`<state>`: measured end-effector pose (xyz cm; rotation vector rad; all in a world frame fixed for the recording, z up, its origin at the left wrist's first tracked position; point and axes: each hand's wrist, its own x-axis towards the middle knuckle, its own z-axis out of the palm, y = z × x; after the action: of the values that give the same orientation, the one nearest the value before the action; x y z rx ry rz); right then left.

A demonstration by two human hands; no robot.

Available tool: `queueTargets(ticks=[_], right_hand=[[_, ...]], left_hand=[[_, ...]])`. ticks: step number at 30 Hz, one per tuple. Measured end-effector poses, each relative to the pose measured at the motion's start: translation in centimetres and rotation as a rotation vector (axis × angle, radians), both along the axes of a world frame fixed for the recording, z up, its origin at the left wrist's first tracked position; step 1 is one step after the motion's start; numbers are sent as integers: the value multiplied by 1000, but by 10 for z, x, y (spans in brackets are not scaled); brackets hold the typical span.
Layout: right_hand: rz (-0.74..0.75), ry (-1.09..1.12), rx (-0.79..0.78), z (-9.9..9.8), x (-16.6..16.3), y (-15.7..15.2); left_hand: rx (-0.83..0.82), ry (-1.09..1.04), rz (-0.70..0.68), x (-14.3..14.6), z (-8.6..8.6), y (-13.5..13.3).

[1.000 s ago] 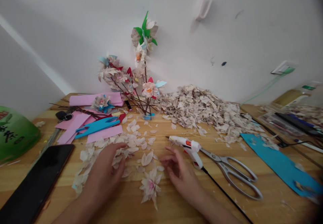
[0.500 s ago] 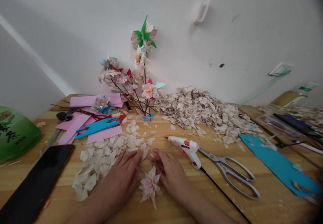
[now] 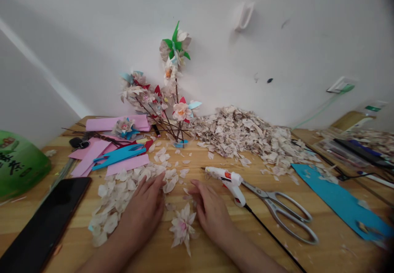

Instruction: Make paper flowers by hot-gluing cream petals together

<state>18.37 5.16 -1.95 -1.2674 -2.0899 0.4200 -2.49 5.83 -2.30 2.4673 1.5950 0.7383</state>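
On the wooden table, my left hand point(image 3: 146, 205) rests with fingers stretched forward at the right edge of a heap of pale dried petals point(image 3: 112, 203). Opposite it, my right hand point(image 3: 211, 207) lies with its fingers loosely bent and apart, a few loose petals near its fingertips. Neither hand shows anything in its grasp. Between them sits a handmade flower point(image 3: 184, 226) with pointed cream petals and a pinkish centre, touching neither hand. Just right of my right hand lie a white glue gun point(image 3: 226, 177) and metal scissors point(image 3: 277, 207).
Handmade flowers on twigs point(image 3: 177, 113) stand in a small clear holder by the wall. A large petal heap point(image 3: 243, 131) lies behind the glue gun. Blue sheet point(image 3: 335, 199) is at right. Pink paper point(image 3: 127, 164), a phone point(image 3: 46, 224) and a green bag point(image 3: 23, 164) occupy the left.
My hands have moved apart, the left one shifting left and the right one slightly right. The flower between them stays in place.
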Motion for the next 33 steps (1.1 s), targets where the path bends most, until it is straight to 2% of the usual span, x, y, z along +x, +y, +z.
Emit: queueTargets(ticks=[7, 9, 10, 13, 15, 16, 19, 21, 24, 27, 30, 33], right_hand=[[-9, 6, 42, 1, 1, -1], [-17, 15, 50, 1, 2, -2], [-19, 22, 51, 1, 3, -2], [-30, 51, 57, 0, 6, -3], [-40, 67, 62, 0, 7, -3], [-43, 74, 65, 0, 8, -3], [-42, 85, 69, -1, 8, -3], [-40, 81, 59, -2, 8, -3], [-46, 73, 49, -1, 8, -5], [-35, 73, 26, 5, 6, -5], [3, 34, -75, 19, 0, 0], [58, -23, -194, 32, -11, 12]], left_hand=[[-5, -94, 27, 0, 3, 6], [-67, -204, 85, 0, 7, 3], [-132, -326, 132, 0, 9, 2], [-431, -957, 295, 0, 17, 0], [-576, -1280, 365, 0, 22, 0], [-620, -1365, 388, -1, 24, 1], [-685, -1441, 422, -2, 26, 2], [-696, -1427, 409, -3, 25, 2], [-624, -1275, 326, -8, 23, 2], [-448, -970, 254, -15, 24, 0], [-296, -557, 201, -20, 24, -3], [-189, -320, 24, -22, 19, -5]])
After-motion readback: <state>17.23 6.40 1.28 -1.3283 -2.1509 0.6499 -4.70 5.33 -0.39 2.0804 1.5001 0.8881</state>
